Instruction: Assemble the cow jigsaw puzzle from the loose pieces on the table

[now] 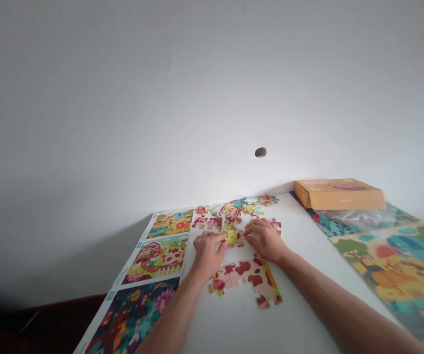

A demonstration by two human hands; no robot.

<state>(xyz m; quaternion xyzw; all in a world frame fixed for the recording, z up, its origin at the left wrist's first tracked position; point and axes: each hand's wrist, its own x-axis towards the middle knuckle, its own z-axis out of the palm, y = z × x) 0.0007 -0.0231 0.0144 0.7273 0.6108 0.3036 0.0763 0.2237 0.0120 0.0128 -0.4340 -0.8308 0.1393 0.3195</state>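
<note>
Left hand (207, 253) pinches a yellow-green puzzle piece (232, 237) at the fingertips, center of the work area. Right hand (265, 240) is open, fingers spread and curved, resting on pieces just right of that piece, at its 3 o'clock. Hands nearly meet around it. Cow-pattern puzzle section (246, 280), brown spots on tan, lies flat on the white counter (307, 265) at 6 o'clock from the hands, not touching them. Loose puzzle pieces (234, 209) are heaped at 12 o'clock. Three picture cards (158, 255) run in a column at 9 o'clock. Orange box (340, 194) sits at 2 o'clock against the wall (123, 98). Large printed sheet (392, 260) lies at 3 o'clock, partly under the box.
</note>
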